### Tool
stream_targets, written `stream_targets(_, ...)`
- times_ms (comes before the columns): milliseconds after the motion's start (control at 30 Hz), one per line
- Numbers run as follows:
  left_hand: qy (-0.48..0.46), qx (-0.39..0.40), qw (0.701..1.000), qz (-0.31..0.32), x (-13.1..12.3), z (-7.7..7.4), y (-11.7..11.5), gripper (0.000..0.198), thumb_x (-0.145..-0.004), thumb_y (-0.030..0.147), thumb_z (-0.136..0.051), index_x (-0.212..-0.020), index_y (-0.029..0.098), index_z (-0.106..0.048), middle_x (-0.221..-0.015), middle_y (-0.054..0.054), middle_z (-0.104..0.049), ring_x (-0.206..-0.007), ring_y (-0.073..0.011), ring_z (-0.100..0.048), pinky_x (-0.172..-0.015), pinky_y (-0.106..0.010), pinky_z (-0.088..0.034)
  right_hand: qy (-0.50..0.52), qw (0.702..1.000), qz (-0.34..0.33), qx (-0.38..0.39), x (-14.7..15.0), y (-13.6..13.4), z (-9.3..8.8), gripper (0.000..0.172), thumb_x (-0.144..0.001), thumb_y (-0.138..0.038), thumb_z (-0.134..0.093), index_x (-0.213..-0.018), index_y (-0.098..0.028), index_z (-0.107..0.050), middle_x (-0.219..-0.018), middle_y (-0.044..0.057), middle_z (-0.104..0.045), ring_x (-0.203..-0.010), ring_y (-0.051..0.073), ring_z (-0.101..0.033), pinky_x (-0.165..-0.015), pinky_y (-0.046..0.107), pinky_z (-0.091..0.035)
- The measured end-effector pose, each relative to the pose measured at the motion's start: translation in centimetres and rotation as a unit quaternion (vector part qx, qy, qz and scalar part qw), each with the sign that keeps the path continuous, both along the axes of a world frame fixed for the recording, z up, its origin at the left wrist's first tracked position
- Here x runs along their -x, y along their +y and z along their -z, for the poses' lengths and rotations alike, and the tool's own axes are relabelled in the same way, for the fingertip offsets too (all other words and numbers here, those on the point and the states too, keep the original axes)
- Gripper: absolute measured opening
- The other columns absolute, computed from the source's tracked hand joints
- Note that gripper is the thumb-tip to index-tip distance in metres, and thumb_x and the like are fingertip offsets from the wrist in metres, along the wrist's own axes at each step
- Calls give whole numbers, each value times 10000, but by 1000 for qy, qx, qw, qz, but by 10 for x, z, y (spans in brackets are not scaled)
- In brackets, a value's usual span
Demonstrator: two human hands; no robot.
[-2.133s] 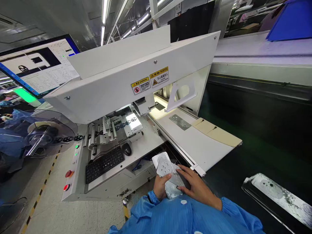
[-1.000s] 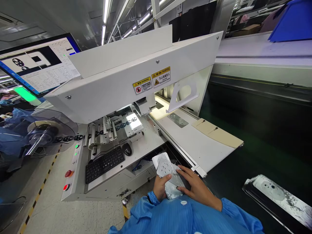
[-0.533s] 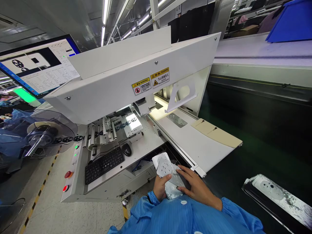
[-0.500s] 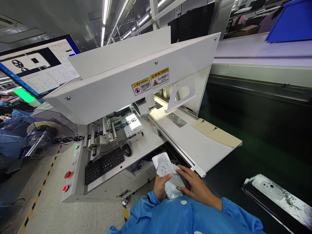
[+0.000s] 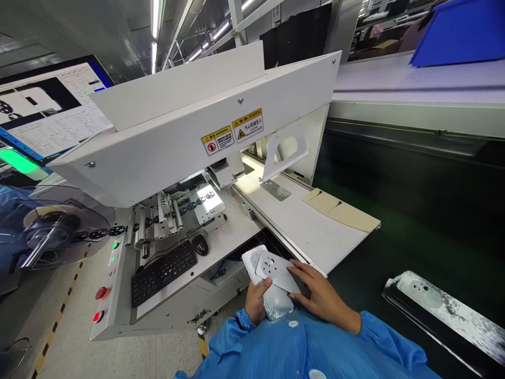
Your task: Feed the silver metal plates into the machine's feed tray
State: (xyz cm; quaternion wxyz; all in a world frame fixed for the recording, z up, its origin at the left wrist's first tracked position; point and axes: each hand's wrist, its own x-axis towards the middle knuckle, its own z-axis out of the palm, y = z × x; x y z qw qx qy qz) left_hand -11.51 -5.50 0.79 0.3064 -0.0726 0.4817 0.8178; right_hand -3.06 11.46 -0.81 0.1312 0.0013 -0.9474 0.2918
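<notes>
Low in front of my body, my left hand is closed round the side of a white plastic tray, its thumb on top. Over that tray lies a thin grey phone back panel, tilted across it, with a cluster of round holes at its left end. My right hand grips the panel's right end, fingers along its upper face and lower edge. Part of the tray is hidden under the panel. Another phone back panel lies flat on the white machine bed, beyond both hands.
A white machine with warning labels stands ahead. A keyboard and mouse rest on its ledge, near a reel of black ring-shaped stickers. At right, a stack of silvery trays sits on a dark belt.
The panel between my hands has shifted slightly right over the tray and tilted, its surface now looking plain grey. My view has turned a little, moving the machine left.
</notes>
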Motion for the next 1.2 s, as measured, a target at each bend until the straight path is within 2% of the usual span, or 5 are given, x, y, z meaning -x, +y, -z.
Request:
stream_targets(300,20,-30,998,52,-1,0,-4,454,-591,376,-788,-964,136,-688,-1002,-135,-711,-1021,-359,-616,-875,-444,-481,-15,972,199,-120,18,91,-5,533,-784,-452,-508,-1215,-143,-570,-1277,167,-536,-1168,338,-483,-970,474,-413)
stream_targets(533,16,-12,999,47,0,-4,-4,566,-541,419,-805,-1029,163,-679,-1015,-131,-709,-1065,-387,-590,-857,-450,-495,-88,945,266,-170,38,140,7,544,-768,-425,-488,-1220,-132,-562,-1261,161,-552,-1163,361,-473,-935,479,-417)
stream_targets(700,16,-4,998,56,0,-2,-3,601,-534,429,-800,-1053,154,-673,-1007,-143,-717,-1068,-401,-588,-848,-470,-504,-94,946,256,-177,52,141,8,523,-768,-398,-501,-1197,-110,-581,-1300,172,-518,-1206,353,-437,-984,459,-384)
stream_targets(867,22,5,999,49,-1,7,-1,521,-565,478,-762,-1026,244,-694,-1124,-107,-689,-1084,-421,-574,-799,-527,-507,-77,955,212,-193,55,116,12,500,-825,-374,-450,-1224,-95,-561,-1385,173,-450,-1275,359,-369,-1028,477,-340)
stream_targets(1200,4,0,998,59,0,12,2,640,-542,414,-807,-1085,117,-646,-1126,-194,-659,-1037,-374,-612,-853,-450,-490,-116,958,197,-175,74,93,16,595,-900,-502,-303,-1318,-114,-473,-1427,149,-415,-1336,330,-310,-1074,513,-272)
